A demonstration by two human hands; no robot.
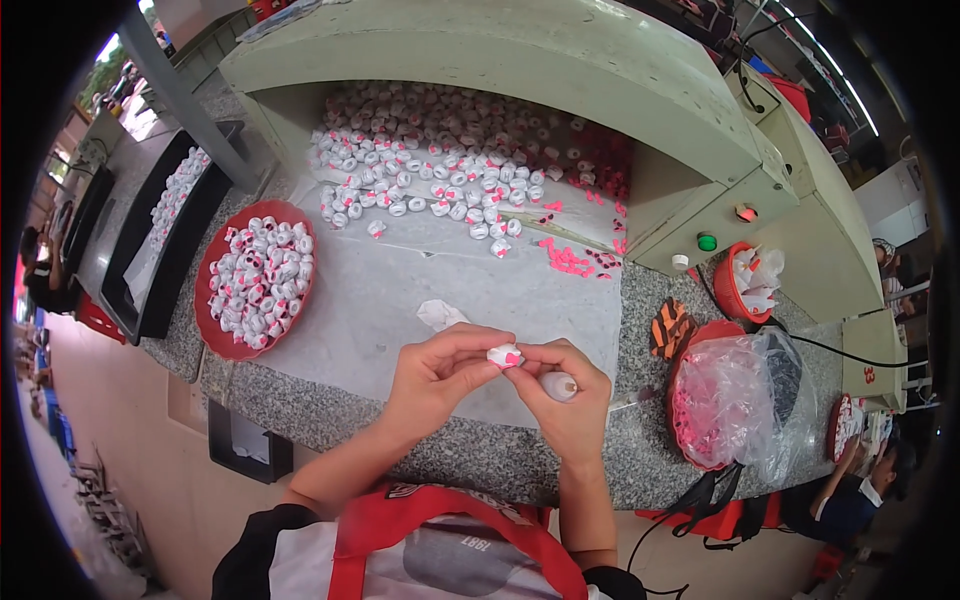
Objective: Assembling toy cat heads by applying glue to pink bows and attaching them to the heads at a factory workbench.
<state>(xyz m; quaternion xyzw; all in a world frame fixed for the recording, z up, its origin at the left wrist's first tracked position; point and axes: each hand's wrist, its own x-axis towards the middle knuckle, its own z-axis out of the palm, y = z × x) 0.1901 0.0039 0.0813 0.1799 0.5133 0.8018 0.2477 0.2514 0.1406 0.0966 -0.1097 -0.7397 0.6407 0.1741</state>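
Note:
Between the fingertips of my left hand (pixel 432 378) and my right hand (pixel 572 412) is a small white rounded toy piece (pixel 503 355) with a pink bow shape on it. Both hands pinch it from opposite sides, above the near part of the work surface. A small whitish bottle (pixel 560 386) with a pale tip is also tucked in my right hand. Just beyond my left fingers lies a crumpled white cloth or paper (pixel 440 315) on the grey sheet (pixel 370 280).
A red basket (pixel 205 320) heaped with similar pieces stands left. Many more lie under a pale green hood (pixel 520 50), with loose pink bits (pixel 568 258) nearby. Right are a small red basket (pixel 727 290), a plastic-covered red tray (pixel 690 450) and a cable (pixel 850 347).

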